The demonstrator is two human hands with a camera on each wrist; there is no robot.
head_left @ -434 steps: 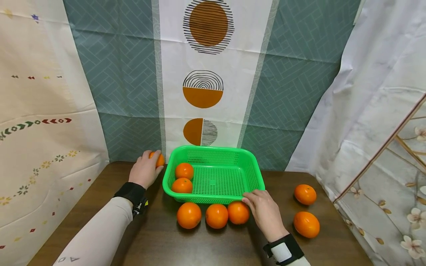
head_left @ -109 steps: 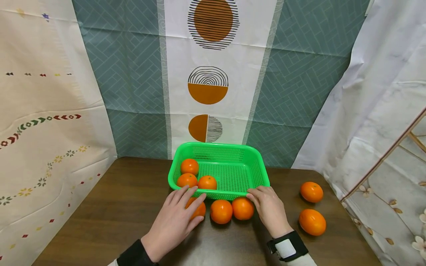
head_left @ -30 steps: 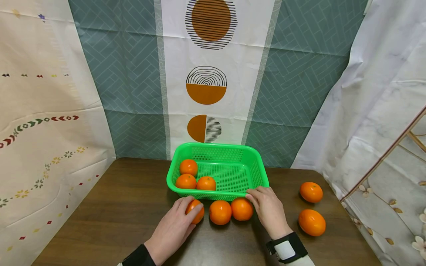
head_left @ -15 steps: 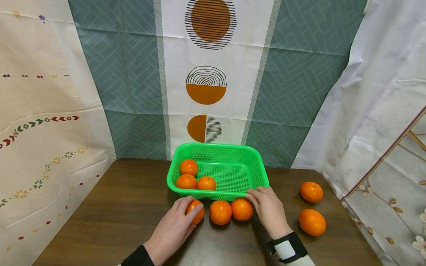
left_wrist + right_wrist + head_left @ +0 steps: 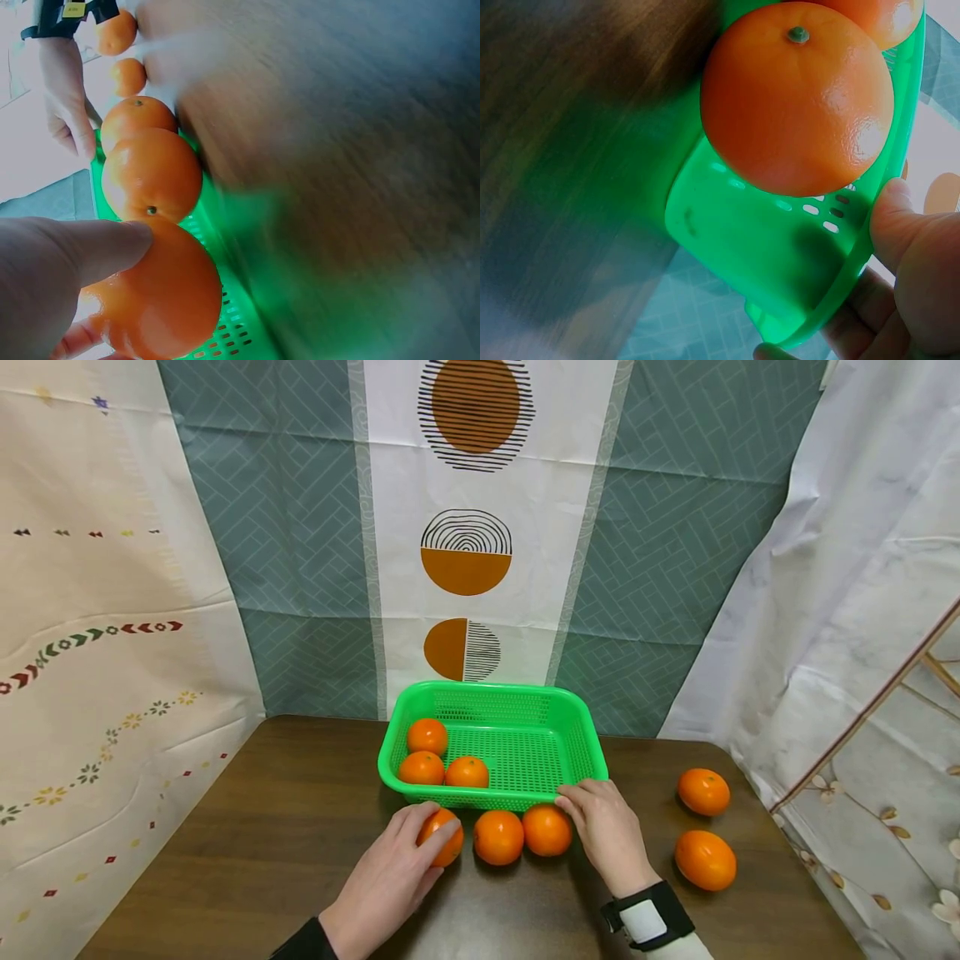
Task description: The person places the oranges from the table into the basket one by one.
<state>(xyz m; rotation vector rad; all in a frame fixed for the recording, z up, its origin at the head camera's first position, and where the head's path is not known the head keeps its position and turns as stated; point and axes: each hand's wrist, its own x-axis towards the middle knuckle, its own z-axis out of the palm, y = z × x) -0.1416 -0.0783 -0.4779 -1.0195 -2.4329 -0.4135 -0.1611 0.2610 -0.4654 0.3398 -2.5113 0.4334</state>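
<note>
My left hand [image 5: 393,877] grips the leftmost orange [image 5: 446,839] of a short row before a green plastic basket [image 5: 525,760]. In the left wrist view its thumb [image 5: 105,244] presses on that orange, with fingers partly showing behind. Two more oranges, a middle one [image 5: 498,837] and a right one [image 5: 547,829], stand side by side in the row. My right hand [image 5: 606,835] pinches the basket's rim at the front right corner; the right wrist view has its thumb [image 5: 896,225] on the rim. Three oranges [image 5: 422,768] lie at the basket's left end.
On the brown wooden table [image 5: 247,827], two oranges sit apart at the right, a farther one [image 5: 703,792] and a nearer one [image 5: 706,860]. A patterned curtain [image 5: 480,643] hangs right behind the basket.
Long before, my left hand held an orange left of the basket, which contained two; a third lies there now. The hand then came to the row's leftmost orange and closed round it. The right hand stayed.
</note>
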